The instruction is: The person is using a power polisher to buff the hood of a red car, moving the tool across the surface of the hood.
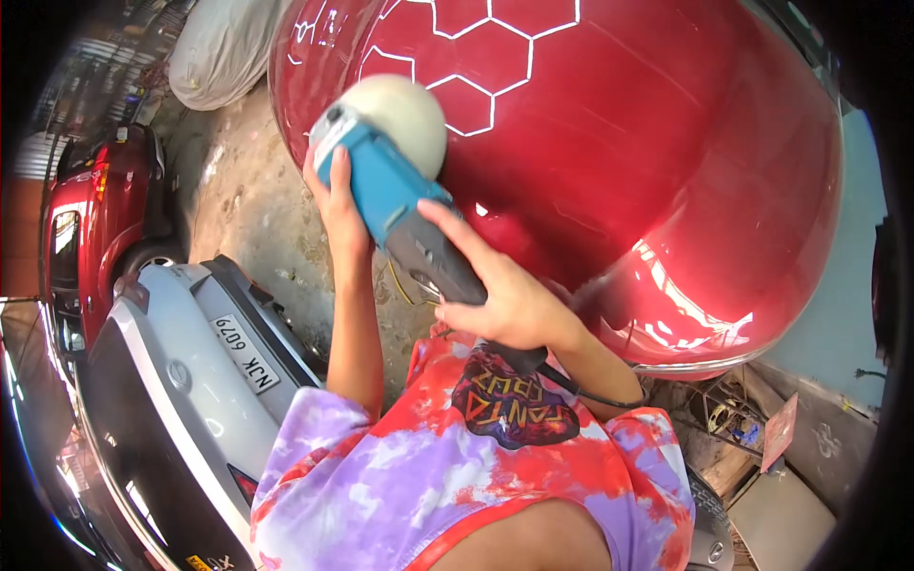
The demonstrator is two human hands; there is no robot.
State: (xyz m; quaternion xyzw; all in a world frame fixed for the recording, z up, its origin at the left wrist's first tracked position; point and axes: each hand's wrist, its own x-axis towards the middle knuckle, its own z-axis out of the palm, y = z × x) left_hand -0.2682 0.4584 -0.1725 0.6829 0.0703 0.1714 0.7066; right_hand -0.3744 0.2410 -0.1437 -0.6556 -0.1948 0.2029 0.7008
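A blue and dark grey rotary polisher point(389, 185) is held over a glossy red car body panel point(607, 128). Its round cream polishing pad point(400, 118) lies against the panel's left part and looks blurred. My left hand point(339, 203) grips the side of the tool near its metal head. Around the dark rear handle point(432, 250) my right hand point(503, 285) is closed, with its index finger stretched along the body. A black power cord point(593, 396) runs from the handle past my right forearm. White hexagonal light reflections show on the red paint.
To the left stand a silver car point(214, 342) and a red vehicle point(93, 193). A pale cover drapes a large object point(221, 53) at the upper left. Concrete floor point(235, 178) lies between. A metal rack point(725, 414) with odds and ends is at lower right, by a wall point(857, 285).
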